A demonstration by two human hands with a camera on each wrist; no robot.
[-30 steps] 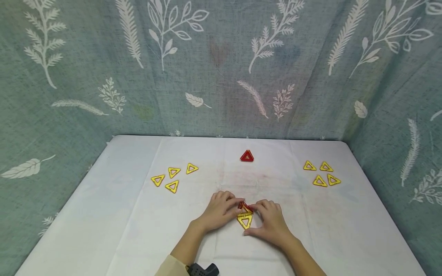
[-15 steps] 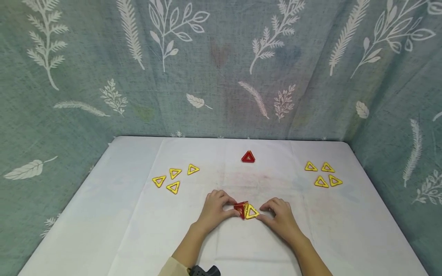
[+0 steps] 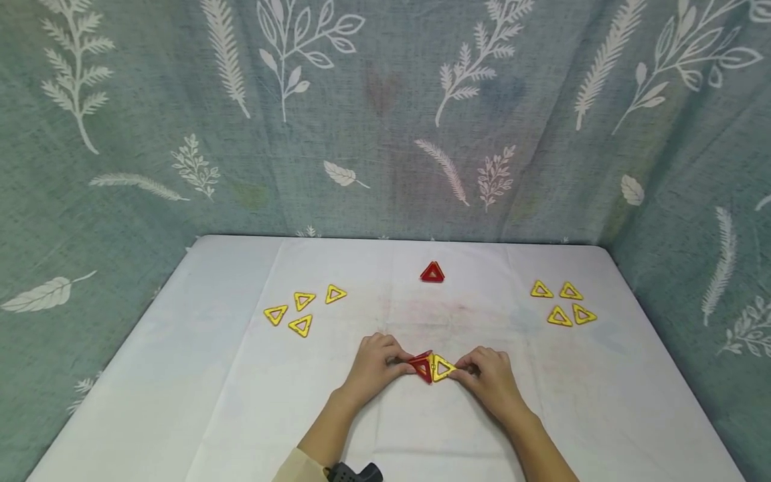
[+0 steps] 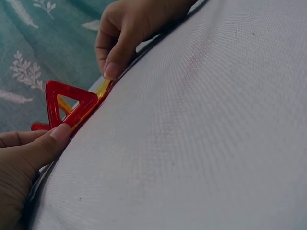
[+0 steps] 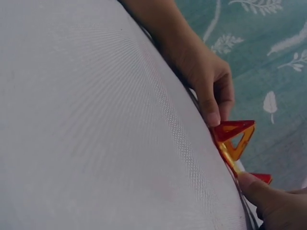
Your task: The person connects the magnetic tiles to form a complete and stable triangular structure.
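In the head view my left hand (image 3: 375, 367) pinches the left corner of a small pyramid of red triangular magnetic tiles (image 3: 422, 365). A yellow triangular magnetic tile (image 3: 442, 368) lies edge to edge against it on the right, its tip between the thumb and finger of my right hand (image 3: 490, 376). From the left wrist, a red tile (image 4: 86, 96) leans up by my left thumb, and part of the yellow tile (image 4: 103, 88) shows under the right thumb. The right wrist view shows an orange-looking tile (image 5: 241, 143) standing tilted under a red one; the fingers hide some edges.
On the white-covered table (image 3: 253, 402), several loose yellow triangles (image 3: 300, 325) lie at the left and several more (image 3: 559, 316) at the right. A red triangular piece (image 3: 432, 272) stands near the back edge. A leaf-patterned cloth (image 3: 385, 134) hangs behind.
The joined tiles have turned, so the yellow tile now points right instead of toward me. My right hand has shifted right and now pinches its tip; my left hand stays on the red tiles.
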